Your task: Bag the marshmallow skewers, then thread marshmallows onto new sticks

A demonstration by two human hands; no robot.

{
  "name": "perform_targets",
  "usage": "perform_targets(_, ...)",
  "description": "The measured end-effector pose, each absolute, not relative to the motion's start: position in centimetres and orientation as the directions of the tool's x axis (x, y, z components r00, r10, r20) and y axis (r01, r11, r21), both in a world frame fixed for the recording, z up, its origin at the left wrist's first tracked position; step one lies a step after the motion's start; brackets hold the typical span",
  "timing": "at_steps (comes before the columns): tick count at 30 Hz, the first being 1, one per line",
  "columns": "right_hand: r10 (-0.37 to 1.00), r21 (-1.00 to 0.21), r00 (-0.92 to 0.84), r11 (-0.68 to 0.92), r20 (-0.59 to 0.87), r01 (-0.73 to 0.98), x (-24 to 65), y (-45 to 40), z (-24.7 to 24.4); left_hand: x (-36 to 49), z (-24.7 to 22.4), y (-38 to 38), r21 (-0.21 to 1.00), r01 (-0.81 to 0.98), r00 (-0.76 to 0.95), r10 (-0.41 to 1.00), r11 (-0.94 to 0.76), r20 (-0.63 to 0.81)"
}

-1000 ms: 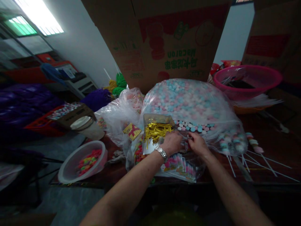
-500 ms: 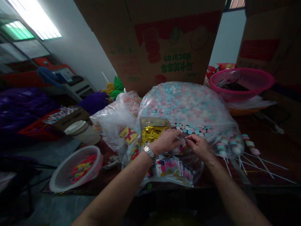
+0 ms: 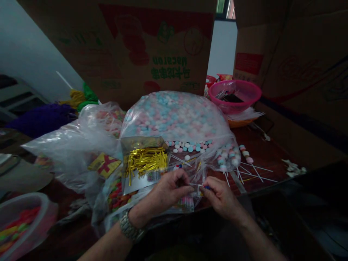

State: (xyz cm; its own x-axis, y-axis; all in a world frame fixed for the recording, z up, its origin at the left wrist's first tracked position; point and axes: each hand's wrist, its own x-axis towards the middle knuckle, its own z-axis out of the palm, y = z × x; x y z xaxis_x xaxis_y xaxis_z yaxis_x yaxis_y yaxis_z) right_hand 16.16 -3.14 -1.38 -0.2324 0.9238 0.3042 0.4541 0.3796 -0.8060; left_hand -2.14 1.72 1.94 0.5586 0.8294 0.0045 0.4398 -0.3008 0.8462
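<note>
My left hand [image 3: 168,188], with a metal watch [image 3: 130,225] on its wrist, pinches one edge of a small clear plastic bag [image 3: 199,189] with printed patches. The thumb and fingers of my right hand [image 3: 221,197] close on the bag's other side, where blue and white print shows. Whether anything is inside the bag I cannot make out. Beyond my left hand lie gold twist ties [image 3: 148,159] in an open box. Below the hands is a stack of pink printed bags [image 3: 187,203], partly covered by my left hand.
A big clear bag of pastel round candies [image 3: 174,116] bulges behind. Candy skewers [image 3: 246,153] with white sticks lie to the right. A pink basket [image 3: 235,96] stands behind them. At left is a bowl of colourful candies [image 3: 40,224]; a large cardboard box [image 3: 130,43] rises at the back.
My view has swung right and closer. Both hands have come nearer the table's front edge, away from the twist-tie box, and the bag between them shows more plainly.
</note>
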Motion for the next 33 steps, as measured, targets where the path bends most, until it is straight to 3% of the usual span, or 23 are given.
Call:
perform_targets(3, 0.961, -0.757, -0.128, 0.271, 0.244, 0.594, 17.9, -2.9, -2.0, -1.6, 1.5, 1.0, 0.825, 0.444, 0.553, 0.832, -0.349, 0.054)
perform_targets(5, 0.966, -0.658, 0.121, 0.062, 0.229, 0.75, 21.0, -2.1, -2.7, -1.7, 1.4, 0.8, 0.757, 0.469, 0.545, 0.823, -0.456, 0.159)
perform_targets(8, 0.855, -0.534, 0.441, -0.246, 0.274, 0.809, 27.3, -0.1, -4.1, -2.3, 1.6, 0.8, 0.655, 0.496, 0.505, 0.803, -0.57, 0.317)
perform_targets(11, 0.819, -0.472, 0.523, -0.374, 0.235, 0.798, 32.4, 1.5, -5.5, -3.2, 1.9, 1.0, 0.612, 0.497, 0.484, 0.782, -0.615, 0.393)
perform_targets(14, 0.82, -0.452, 0.527, -0.392, 0.223, 0.801, 34.4, 1.1, -5.9, -4.0, 1.9, 1.0, 0.584, 0.501, 0.461, 0.768, -0.639, 0.444)
perform_targets(17, 0.821, -0.488, 0.453, -0.254, 0.348, 0.835, 33.4, -1.4, -4.5, -4.7, 1.7, 1.1, 0.553, 0.507, 0.467, 0.75, -0.661, 0.468)
perform_targets(19, 0.809, -0.502, 0.27, 0.036, 0.523, 0.864, 31.5, -3.5, -3.1, -5.0, 1.8, 1.3, 0.533, 0.514, 0.485, 0.741, -0.672, 0.466)
perform_targets(21, 0.753, -0.418, 0.036, 0.324, 0.656, 0.849, 29.1, -5.0, -1.7, -5.0, 1.9, 1.5, 0.522, 0.519, 0.498, 0.736, -0.676, 0.459)
perform_targets(23, 0.727, -0.341, -0.128, 0.461, 0.674, 0.819, 27.0, -5.9, -0.9, -5.0, 2.1, 1.6, 0.517, 0.514, 0.513, 0.728, -0.685, 0.455)
perform_targets(29, 0.701, -0.188, -0.318, 0.542, 0.638, 0.819, 25.6, -6.3, -1.0, -5.6, 2.2, 1.3, 0.511, 0.521, 0.537, 0.727, -0.684, 0.427)
perform_targets(33, 0.642, -0.097, -0.403, 0.598, 0.653, 0.796, 25.5, -6.3, -0.3, -5.7, 2.4, 1.1, 0.388, 0.603, 0.578, 0.717, -0.697, 0.39)
